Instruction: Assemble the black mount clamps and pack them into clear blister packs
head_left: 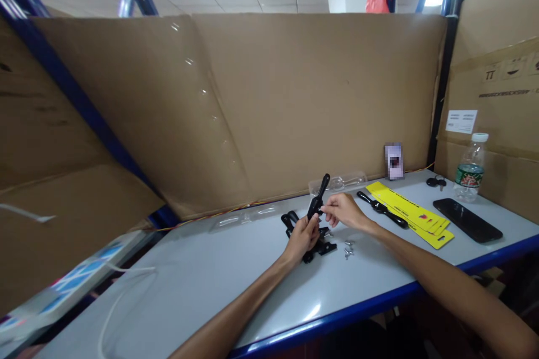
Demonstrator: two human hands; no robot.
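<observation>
My left hand [304, 234] is closed around a black spokeshave [320, 189], one handle pointing up and away. At its middle, my right hand [343, 211] has thumb and fingers pinched together; whatever is between them is too small to make out. Under and beside my left hand lie more black spokeshave parts [327, 248] in a loose pile, partly hidden. Several small silver screws [349, 249] sit on the table to the right of the pile. Another black spokeshave [382, 210] rests farther right, against yellow cards [406, 210].
Clear plastic shells [343, 181] lie along the cardboard wall [320, 95]. On the right of the grey table [202, 286] are a black phone [467, 220], keys [436, 182] and a bottle [469, 171]. A power strip [80, 277] and white cable [110, 311] are at left.
</observation>
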